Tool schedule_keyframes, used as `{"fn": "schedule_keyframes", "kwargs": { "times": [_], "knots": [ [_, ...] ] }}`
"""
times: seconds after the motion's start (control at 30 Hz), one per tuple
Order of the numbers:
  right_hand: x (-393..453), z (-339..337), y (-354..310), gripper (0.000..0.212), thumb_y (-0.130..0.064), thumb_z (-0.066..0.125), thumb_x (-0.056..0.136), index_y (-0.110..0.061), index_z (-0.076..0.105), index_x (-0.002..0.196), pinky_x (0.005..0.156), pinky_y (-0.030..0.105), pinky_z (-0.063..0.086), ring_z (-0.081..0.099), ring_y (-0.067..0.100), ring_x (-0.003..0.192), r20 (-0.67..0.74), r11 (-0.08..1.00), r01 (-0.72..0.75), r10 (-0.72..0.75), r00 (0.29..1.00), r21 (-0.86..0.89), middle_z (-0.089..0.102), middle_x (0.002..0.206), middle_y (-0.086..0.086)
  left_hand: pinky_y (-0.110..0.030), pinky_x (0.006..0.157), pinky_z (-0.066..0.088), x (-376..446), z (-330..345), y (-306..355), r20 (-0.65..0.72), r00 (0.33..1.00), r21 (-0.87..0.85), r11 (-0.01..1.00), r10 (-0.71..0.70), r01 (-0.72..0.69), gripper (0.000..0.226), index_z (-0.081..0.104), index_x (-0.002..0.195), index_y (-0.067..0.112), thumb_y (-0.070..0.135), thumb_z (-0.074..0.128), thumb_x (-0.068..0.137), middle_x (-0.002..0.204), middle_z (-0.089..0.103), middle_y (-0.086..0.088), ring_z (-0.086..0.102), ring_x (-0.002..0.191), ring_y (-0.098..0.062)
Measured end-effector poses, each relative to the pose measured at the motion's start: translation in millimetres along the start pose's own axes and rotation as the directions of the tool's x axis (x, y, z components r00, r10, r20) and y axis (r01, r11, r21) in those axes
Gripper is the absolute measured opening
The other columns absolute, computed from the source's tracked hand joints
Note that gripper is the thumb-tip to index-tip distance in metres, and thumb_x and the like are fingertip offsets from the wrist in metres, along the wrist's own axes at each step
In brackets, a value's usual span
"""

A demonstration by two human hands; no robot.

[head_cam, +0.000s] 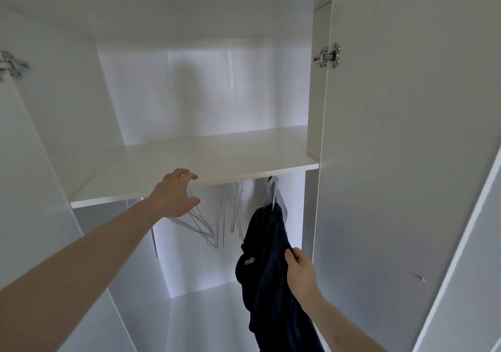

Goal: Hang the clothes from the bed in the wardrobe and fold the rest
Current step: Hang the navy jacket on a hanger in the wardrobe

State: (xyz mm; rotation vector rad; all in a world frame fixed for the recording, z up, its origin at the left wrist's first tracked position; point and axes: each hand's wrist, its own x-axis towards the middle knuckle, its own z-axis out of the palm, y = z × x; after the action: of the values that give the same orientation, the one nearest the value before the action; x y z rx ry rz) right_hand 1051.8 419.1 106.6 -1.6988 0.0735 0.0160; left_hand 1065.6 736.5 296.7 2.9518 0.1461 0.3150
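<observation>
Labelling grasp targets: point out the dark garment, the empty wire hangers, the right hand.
dark garment [267, 246]: head view, upper fabric.
empty wire hangers [202, 228]: head view, lower wires.
right hand [301, 270]: head view, back of hand.

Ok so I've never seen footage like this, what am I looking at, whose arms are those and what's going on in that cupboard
There is one picture, from a camera worn on a person's head, so the arms are that person's own. It looks into an open white wardrobe. The left hand reaches under the shelf towards empty wire hangers, fingers spread, holding nothing that I can make out. The right hand pinches a dark garment. Behind it a pale garment hangs on a hanger. No rail shows.
</observation>
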Motion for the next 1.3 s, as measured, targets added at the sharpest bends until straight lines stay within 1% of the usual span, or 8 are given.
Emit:
{"fn": "schedule_keyframes", "kwargs": {
  "times": [0.13, 0.3, 0.5, 0.57, 0.77, 0.97, 1.17, 1.3],
  "knots": [
    [19, 20, 8, 0.036, -0.015, 0.050, 0.103, -0.015, 0.038, 0.069, 0.062, 0.034, 0.032, 0.037, 0.017, 0.063, -0.049, 1.000, -0.024, 0.024, 0.999, 0.006, 0.036, 0.059, -0.006, -0.044, 0.119, 0.031, 31, 3, -17, 0.038, 0.999, 0.037, 0.999, 0.005, -0.006, 0.076, 0.038, 0.155, 0.025, 0.046, 0.071, 0.089, 0.165, 0.025, -0.002, 0.030, 0.148, -0.032],
    [31, 52, 15, 0.038, -0.017, 0.050, 0.103, -0.017, 0.036, 0.068, 0.051, 0.021, 0.030, 0.034, 0.009, 0.051, -0.059, 0.999, -0.034, 0.033, 0.998, -0.026, 0.035, 0.053, -0.012, -0.043, 0.123, 0.024, 72, 5, -34, 0.118, 0.992, 0.050, 0.998, 0.031, -0.037, 0.083, 0.030, 0.160, 0.028, 0.058, 0.066, 0.091, 0.170, 0.017, 0.000, 0.021, 0.154, -0.029],
    [45, 84, 21, 0.034, -0.020, 0.050, 0.103, -0.016, 0.041, 0.070, 0.057, 0.030, 0.034, 0.037, 0.012, 0.056, -0.095, 0.998, -0.066, 0.065, 0.993, -0.010, 0.038, 0.058, -0.008, -0.034, 0.127, 0.013, 107, 20, -49, 0.226, 0.969, 0.117, 0.985, 0.095, -0.124, 0.078, 0.024, 0.163, 0.023, 0.066, 0.041, 0.101, 0.172, 0.017, -0.001, 0.011, 0.159, -0.019],
    [52, 90, 22, 0.032, -0.021, 0.050, 0.102, -0.016, 0.041, 0.072, 0.055, 0.029, 0.033, 0.037, 0.012, 0.056, -0.121, 0.997, -0.069, 0.066, 0.991, -0.021, 0.038, 0.060, -0.005, -0.038, 0.128, 0.014, 111, 26, -55, 0.291, 0.952, 0.161, 0.976, 0.097, -0.149, 0.075, 0.020, 0.164, 0.024, 0.066, 0.030, 0.103, 0.172, 0.014, -0.002, 0.008, 0.159, -0.020],
    [71, 121, 22, 0.030, -0.022, 0.050, 0.103, -0.017, 0.047, 0.073, 0.053, 0.023, 0.035, 0.041, 0.012, 0.057, -0.045, 0.998, -0.051, 0.052, 0.998, 0.023, 0.042, 0.060, -0.006, -0.049, 0.127, 0.016, 117, 38, -66, 0.285, 0.956, 0.150, 0.982, 0.067, -0.114, 0.085, 0.011, 0.165, 0.030, 0.078, 0.028, 0.096, 0.173, 0.009, -0.003, 0.014, 0.158, -0.028],
    [96, 115, 17, 0.033, -0.020, 0.050, 0.105, -0.016, 0.052, 0.072, 0.055, 0.024, 0.038, 0.044, 0.010, 0.056, -0.072, 0.995, -0.063, 0.068, 0.995, 0.073, 0.047, 0.059, -0.009, -0.060, 0.125, 0.003, 130, 38, -61, 0.378, 0.925, 0.143, 0.985, 0.031, -0.092, 0.091, -0.002, 0.164, 0.041, 0.087, 0.017, 0.088, 0.173, -0.007, 0.001, -0.004, 0.159, -0.032],
    [132, 90, 16, 0.032, -0.022, 0.050, 0.104, -0.014, 0.052, 0.073, 0.056, 0.030, 0.039, 0.045, 0.014, 0.056, -0.105, 0.997, -0.072, 0.072, 0.992, 0.005, 0.047, 0.055, -0.009, -0.063, 0.124, 0.003, 134, 44, -56, 0.381, 0.924, 0.193, 0.975, 0.029, -0.110, 0.126, -0.006, 0.162, 0.046, 0.096, -0.004, 0.046, 0.173, -0.013, 0.000, -0.007, 0.159, -0.034],
    [160, 89, 5, 0.034, -0.021, 0.050, 0.104, -0.015, 0.045, 0.071, 0.055, 0.027, 0.037, 0.043, 0.015, 0.058, -0.076, 0.998, -0.025, 0.021, 0.997, -0.061, 0.046, 0.060, -0.005, -0.062, 0.125, 0.003, 135, 51, -57, 0.341, 0.940, 0.192, 0.978, 0.012, -0.082, 0.113, -0.008, 0.162, 0.043, 0.097, 0.001, 0.063, 0.173, -0.011, 0.001, -0.006, 0.159, -0.032]
  ]
}}
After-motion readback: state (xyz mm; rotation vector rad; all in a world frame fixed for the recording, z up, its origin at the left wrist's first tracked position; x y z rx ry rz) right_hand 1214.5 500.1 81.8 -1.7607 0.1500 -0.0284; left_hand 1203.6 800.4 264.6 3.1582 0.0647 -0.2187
